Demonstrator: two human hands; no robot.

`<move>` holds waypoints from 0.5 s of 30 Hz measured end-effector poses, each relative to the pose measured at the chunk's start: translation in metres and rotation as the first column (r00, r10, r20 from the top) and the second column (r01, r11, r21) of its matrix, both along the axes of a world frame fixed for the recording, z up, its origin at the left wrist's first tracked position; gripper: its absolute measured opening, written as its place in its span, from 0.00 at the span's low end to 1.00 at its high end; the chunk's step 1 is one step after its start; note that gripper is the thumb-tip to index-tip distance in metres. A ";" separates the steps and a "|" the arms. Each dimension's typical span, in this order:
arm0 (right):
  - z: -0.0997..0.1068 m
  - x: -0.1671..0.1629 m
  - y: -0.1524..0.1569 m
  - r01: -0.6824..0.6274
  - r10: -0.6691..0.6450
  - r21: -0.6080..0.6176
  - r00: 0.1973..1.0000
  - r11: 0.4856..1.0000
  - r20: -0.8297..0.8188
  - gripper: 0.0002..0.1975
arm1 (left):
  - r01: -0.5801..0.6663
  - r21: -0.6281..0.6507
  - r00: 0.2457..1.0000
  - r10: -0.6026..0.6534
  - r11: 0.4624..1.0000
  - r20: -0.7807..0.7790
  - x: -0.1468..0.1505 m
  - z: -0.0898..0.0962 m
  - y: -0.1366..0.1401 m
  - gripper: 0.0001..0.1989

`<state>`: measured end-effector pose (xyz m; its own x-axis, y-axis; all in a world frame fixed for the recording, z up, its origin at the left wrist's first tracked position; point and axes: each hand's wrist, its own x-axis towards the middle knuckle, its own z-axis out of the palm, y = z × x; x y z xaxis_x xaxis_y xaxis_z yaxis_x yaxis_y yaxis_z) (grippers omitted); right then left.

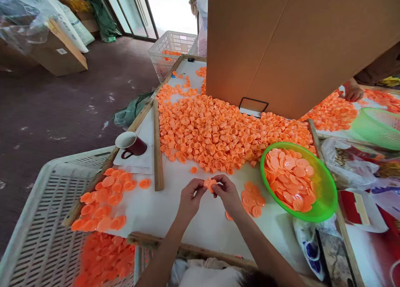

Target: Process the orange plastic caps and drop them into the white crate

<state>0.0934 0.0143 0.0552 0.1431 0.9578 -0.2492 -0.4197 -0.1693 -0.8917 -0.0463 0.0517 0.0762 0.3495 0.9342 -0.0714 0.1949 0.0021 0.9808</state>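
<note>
My left hand (pixel 193 195) and my right hand (pixel 225 191) meet above the white tabletop, fingertips pinched around small orange plastic pieces (pixel 210 184) that touch each other. One looks like a little cup, the other like a flat round disc; the fingers partly cover both. Beyond my hands spreads a large heap of orange plastic cups (pixel 212 128). By my right forearm lies a loose cluster of orange discs (pixel 252 198). A green bowl (pixel 330 203) to the right holds many more discs. At the left table corner sit several orange pieces (pixel 104 199), apparently discs joined with cups.
A dark red mug (pixel 136 146) stands left of a wooden strip (pixel 158 149). Below the left corner is a white crate (pixel 40 232) with orange pieces inside. A tall cardboard box (pixel 265 45) blocks the view ahead. Another person's hand (pixel 353 91) works at the far right.
</note>
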 end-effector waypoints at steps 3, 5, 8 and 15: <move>-0.001 0.003 -0.005 -0.003 0.003 0.000 0.999 1.000 -0.039 0.11 | 0.032 0.001 0.999 -0.032 0.999 0.001 0.006 0.006 0.000 0.07; -0.001 0.007 -0.007 -0.034 0.034 0.003 0.997 0.999 -0.064 0.14 | 0.064 -0.033 0.997 -0.063 0.997 0.044 0.009 0.008 -0.002 0.07; 0.002 0.012 -0.009 -0.102 0.104 0.022 0.992 0.995 -0.074 0.16 | 0.096 -0.095 0.991 -0.086 0.991 0.101 0.012 0.009 -0.005 0.08; 0.009 0.008 -0.013 -0.046 0.043 0.076 0.998 0.996 0.044 0.12 | 0.028 -0.162 0.983 0.002 0.986 0.184 0.019 0.014 -0.018 0.11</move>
<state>0.1011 0.0011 0.0644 0.1091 0.9795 -0.1692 -0.3753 -0.1171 -0.9195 -0.0276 0.0341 0.0898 0.3827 0.9106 -0.1563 0.0129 0.1639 0.9864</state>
